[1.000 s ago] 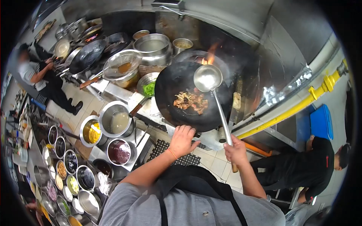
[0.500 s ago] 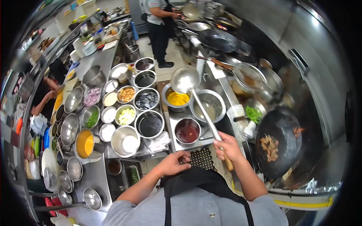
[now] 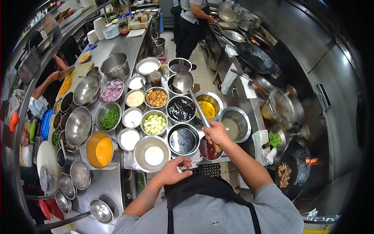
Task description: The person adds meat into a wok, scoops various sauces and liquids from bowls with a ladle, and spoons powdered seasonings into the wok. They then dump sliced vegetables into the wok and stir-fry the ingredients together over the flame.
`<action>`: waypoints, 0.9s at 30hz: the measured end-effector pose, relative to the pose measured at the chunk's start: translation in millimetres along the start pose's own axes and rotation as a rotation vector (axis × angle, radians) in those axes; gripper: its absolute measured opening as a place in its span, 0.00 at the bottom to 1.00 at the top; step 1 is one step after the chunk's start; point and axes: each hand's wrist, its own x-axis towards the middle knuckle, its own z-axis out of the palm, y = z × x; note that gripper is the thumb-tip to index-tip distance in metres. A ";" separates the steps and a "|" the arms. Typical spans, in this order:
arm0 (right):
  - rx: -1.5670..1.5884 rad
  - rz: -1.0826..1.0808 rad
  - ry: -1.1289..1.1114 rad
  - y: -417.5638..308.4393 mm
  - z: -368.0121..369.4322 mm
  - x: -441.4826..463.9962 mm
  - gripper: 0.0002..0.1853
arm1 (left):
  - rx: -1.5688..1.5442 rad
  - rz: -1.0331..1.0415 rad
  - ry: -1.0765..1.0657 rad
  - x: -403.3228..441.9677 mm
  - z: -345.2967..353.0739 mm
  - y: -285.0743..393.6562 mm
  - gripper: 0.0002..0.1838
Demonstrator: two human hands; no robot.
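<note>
My right hand (image 3: 217,132) is closed around the handle of a large metal ladle (image 3: 182,82). The ladle's bowl is over a pot of dark liquid (image 3: 171,88) in the row of seasoning pots; whether it touches the liquid is not clear. Below the handle are a pot of yellow oil (image 3: 208,107) and a pot of red sauce (image 3: 210,150). My left hand (image 3: 174,171) hovers at the counter's front edge with loosely curled fingers and holds nothing I can see. Close to it are a bowl of white powder (image 3: 152,155) and a pot of dark sauce (image 3: 182,139).
A wok (image 3: 294,171) with cooked meat (image 3: 284,174) sits on the stove at the right. Bowls of chopped greens (image 3: 110,118), onion (image 3: 112,91) and orange liquid (image 3: 102,151) fill the left counter. One co-worker (image 3: 189,29) stands by the far stove; another's hands (image 3: 52,76) work at left.
My right hand has moved left with the ladle, from above the oil pot to the dark liquid pots. The view has turned toward the right, and my left hand stays near the counter edge.
</note>
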 end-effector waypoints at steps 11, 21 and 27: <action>0.207 0.026 0.005 -30.0 0.2 -17.7 0.22 | 0.059 0.006 -0.082 16.2 -11.1 -10.7 0.25; 0.269 0.036 -0.004 -32.5 5.6 -23.9 0.19 | 0.143 -0.016 -0.143 16.2 -0.9 -18.6 0.24; 0.251 0.016 0.017 -23.3 11.9 -16.7 0.17 | 0.129 -0.035 -0.170 11.6 6.4 -15.4 0.25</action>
